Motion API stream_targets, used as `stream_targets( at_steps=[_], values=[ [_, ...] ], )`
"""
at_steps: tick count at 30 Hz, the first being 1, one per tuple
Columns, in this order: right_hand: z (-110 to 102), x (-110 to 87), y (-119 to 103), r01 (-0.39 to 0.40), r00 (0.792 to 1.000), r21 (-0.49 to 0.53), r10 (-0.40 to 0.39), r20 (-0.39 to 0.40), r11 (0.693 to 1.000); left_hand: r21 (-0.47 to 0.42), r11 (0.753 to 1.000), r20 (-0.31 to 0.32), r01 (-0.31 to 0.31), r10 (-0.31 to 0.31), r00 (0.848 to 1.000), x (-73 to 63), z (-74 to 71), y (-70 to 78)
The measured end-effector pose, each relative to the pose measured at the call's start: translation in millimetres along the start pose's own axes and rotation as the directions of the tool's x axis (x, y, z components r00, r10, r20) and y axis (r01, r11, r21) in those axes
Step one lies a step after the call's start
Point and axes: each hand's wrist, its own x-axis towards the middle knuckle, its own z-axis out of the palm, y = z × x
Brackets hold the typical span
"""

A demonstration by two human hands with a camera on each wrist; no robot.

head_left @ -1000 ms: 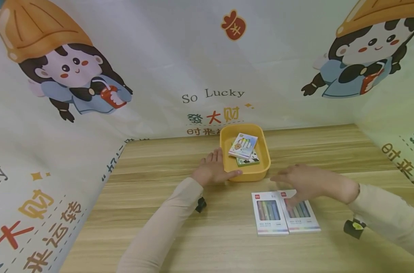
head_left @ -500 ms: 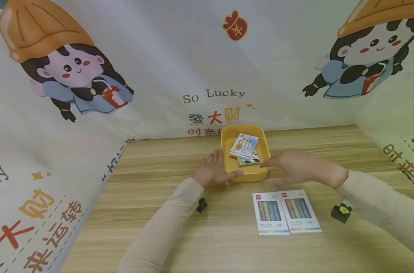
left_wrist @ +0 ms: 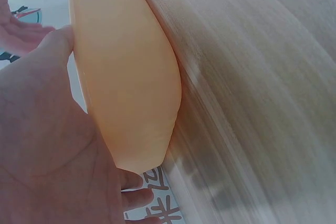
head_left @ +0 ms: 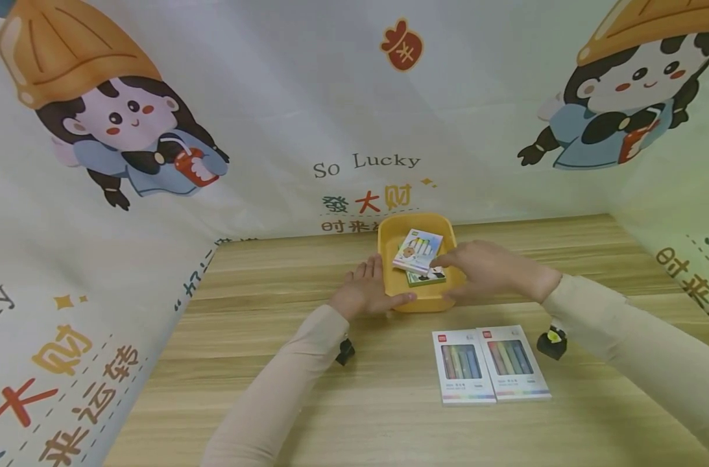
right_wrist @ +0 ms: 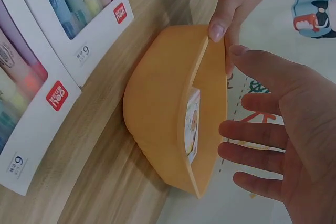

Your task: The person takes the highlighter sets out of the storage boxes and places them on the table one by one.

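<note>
A yellow plastic bin (head_left: 421, 303) stands toward the back of the table in the head view. Two small boxes lie in it: a white box with a picture of markers (head_left: 417, 250), overlapping a green-edged box (head_left: 427, 279) printed with a panda. My left hand (head_left: 362, 288) rests against the bin's left side, fingers straight, its thumb at the near rim. Over the bin's right side, my right hand (head_left: 494, 269) reaches in with fingers spread; the right wrist view shows nothing between the fingers (right_wrist: 254, 132). In the left wrist view, the bin's outer wall (left_wrist: 126, 72) fills the middle.
Two white boxes with windows showing coloured pens, the left one (head_left: 464, 383) and the right one (head_left: 520, 383), lie side by side in front of the bin. A printed cloth backdrop (head_left: 272, 97) rises behind the wooden tabletop (head_left: 354, 408) and along its sides.
My right hand has moved left and away from me, from above the right pen box to over the bin's right side. My left hand and the boxes have stayed put.
</note>
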Motion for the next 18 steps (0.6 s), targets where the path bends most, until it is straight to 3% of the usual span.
stream_targets(
  at_steps=[7,18],
  values=[
    [1.7,20.0,7.6,-0.004,1.000,-0.015,0.004,-0.025,1.000,-0.002,1.000,0.006,0.000,0.000,1.000,-0.4,-0.2,-1.0],
    [0.9,41.1,15.4,-0.061,0.998,0.014,0.061,0.009,0.998,-0.009,1.000,0.002,-0.004,0.004,1.000,0.3,1.0,-1.5]
  ],
)
